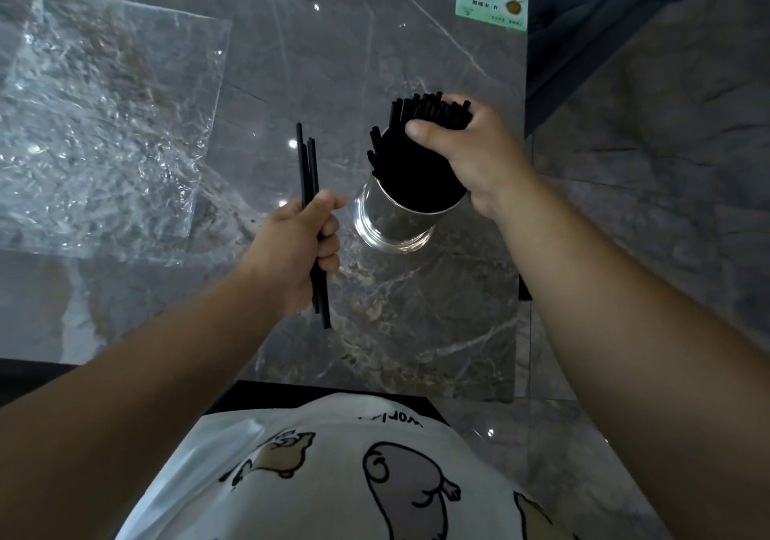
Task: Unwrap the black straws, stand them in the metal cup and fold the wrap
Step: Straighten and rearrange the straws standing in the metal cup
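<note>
grey marble table (pixel 416 331) fills the frame, with the clear wrap (pixel 104 123) lying spread flat at the upper left, well apart from both hands and not yet folded. at centre right the metal cup (pixel 391 223) stands tilted, packed with the black straws (pixel 421 152); the right hand (pixel 471 156) curls over their tops, thumb pressed against the bundle, probably to keep them bunched and steady the cup. just left of the cup, the left hand (pixel 300 243) pinches a few loose straws (pixel 310 189) upright, likely the last ones waiting to go in. a green label (pixel 491 2) sits at the table's upper right.
</note>
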A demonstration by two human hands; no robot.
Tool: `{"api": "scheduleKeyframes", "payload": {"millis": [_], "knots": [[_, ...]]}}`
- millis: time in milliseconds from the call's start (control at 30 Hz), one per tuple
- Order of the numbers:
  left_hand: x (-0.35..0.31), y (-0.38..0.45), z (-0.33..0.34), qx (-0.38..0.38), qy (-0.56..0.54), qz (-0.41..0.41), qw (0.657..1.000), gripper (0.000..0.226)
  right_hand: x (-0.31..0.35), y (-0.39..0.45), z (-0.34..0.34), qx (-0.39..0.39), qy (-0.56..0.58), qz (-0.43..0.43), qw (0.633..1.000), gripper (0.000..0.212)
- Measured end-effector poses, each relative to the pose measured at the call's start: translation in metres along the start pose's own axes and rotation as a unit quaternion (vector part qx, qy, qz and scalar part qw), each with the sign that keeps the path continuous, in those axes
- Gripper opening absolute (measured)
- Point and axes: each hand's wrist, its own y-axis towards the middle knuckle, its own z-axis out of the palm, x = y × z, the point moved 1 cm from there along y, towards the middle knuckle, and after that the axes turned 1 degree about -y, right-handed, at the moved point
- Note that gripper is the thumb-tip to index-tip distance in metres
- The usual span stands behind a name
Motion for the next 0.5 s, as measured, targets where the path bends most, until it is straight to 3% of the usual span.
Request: {"api": "scheduleKeyframes", "payload": {"millis": [367,500], "knots": [[0.001,0.005,0.005,0.011,0.006,0.000,1.000,0.017,-0.004,-0.005,-0.002,0.004,0.049,-0.001,0.999,0.013],[-0.002,0.004,0.012,0.057,0.013,0.009,0.998,0.012,-0.003,-0.007,-0.001,-0.001,0.061,0.001,0.998,0.011]]}}
